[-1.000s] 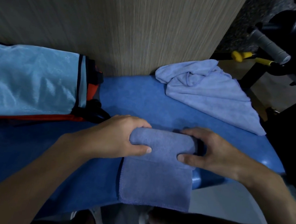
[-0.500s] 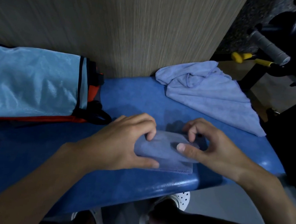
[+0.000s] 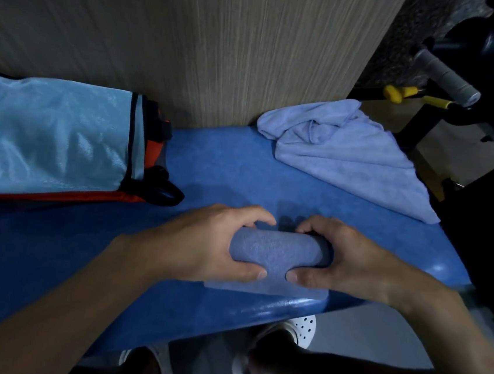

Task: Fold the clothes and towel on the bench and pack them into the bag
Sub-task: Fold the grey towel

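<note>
While gripped at both ends, the towel (image 3: 275,250) looks rolled.

Left hand (image 3: 203,240): fingers curled over the far side of the rolled towel (image 3: 278,249), thumb pressed against its near side, gripping the left end.
Left forearm: bare, crossing the front edge of the tabletop (image 3: 226,169) at a slant.
Right hand (image 3: 351,258): same pose, gripping the right end.
Right forearm: bare, crossing the front edge near the right corner.
Thumb tips: just apart.
</note>
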